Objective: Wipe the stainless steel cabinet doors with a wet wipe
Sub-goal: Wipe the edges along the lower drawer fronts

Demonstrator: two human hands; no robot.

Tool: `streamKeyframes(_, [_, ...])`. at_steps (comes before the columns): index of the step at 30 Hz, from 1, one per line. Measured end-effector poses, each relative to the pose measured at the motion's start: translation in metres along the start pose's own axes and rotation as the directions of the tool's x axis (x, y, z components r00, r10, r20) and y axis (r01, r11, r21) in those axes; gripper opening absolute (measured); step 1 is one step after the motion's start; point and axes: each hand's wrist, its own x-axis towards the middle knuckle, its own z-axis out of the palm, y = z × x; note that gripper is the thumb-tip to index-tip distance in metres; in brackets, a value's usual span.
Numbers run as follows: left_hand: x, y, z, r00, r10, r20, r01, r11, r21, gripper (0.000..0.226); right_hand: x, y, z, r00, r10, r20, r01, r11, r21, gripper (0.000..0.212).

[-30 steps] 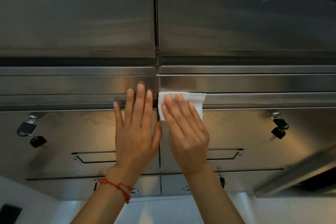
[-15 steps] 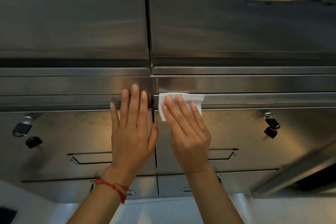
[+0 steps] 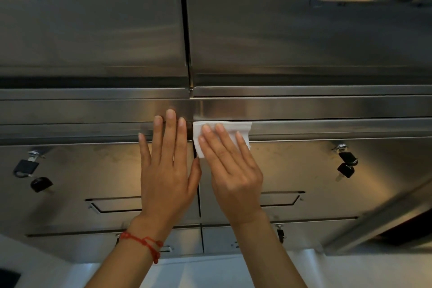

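Steel fills almost the whole view: cabinet fronts in brushed metal, seen from below, with a pale floor strip at the bottom edge.

The wipe (image 3: pixel 222 134), white and folded, lies flat on the top edge of the lower right door (image 3: pixel 304 170), at its upper left corner, just beside the centre seam (image 3: pixel 198 196). Its top reaches the horizontal rail (image 3: pixel 327 107) above the doors. The right hand (image 3: pixel 233 170) presses it there with straight, spread fingers; nothing is pinched, the flat fingers only push the wipe against the metal. I judge this gives wide contact for a stroke along the edge.

The left hand (image 3: pixel 167 170) rests flat on the lower left door (image 3: pixel 81 170), fingers straight and holding nothing, its fingertips reaching the rail. Probably it steadies the body, or keeps that door shut against the push. Its thumb is just beside the right hand at the seam. A red string (image 3: pixel 142 242) goes round the left wrist.

Further out, small padlocks with keys hang at the upper outer corners of both lower doors (image 3: pixel 25 167) (image 3: pixel 347 163), and each door has a recessed handle (image 3: pixel 112 204). Above the rail are two upper doors (image 3: pixel 304 30) with bar handles.

Compared with half a second ago, both hands and the wipe have hardly changed place on the doors. The seam now stands a little more to the left in the view, so mostly the head has turned; I see no clear stroke yet.
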Motion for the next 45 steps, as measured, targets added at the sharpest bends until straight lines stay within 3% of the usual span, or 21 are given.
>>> streamKeyframes(8, [-0.001,0.008,-0.001,1.000,-0.019,0.002,0.019,1.000,0.024,0.072,-0.013,0.024,-0.014,0.999,0.045,-0.011,-0.046,0.996,-0.078,0.026])
streamKeyframes(21, [-0.017,0.060,0.009,0.994,0.082,0.075,-0.073,0.991,-0.108,0.054,-0.025,0.050,-0.031,0.991,0.133,-0.017,-0.134,0.989,-0.069,0.026])
streamKeyframes(34, [-0.020,0.074,0.023,0.994,0.026,0.107,-0.024,0.999,-0.021,0.058,-0.026,0.062,-0.034,0.998,0.066,0.001,-0.066,0.991,-0.114,0.025])
streamKeyframes(40, [-0.019,0.078,0.023,0.998,0.001,0.069,-0.002,1.000,0.012,0.057,-0.029,0.065,-0.035,0.992,0.125,-0.037,-0.128,0.985,-0.116,0.027])
streamKeyframes(45, [-0.018,0.081,0.026,0.997,-0.029,0.067,0.028,0.999,0.026,0.059,-0.021,0.063,-0.032,0.999,0.033,-0.018,-0.034,0.997,-0.075,0.028])
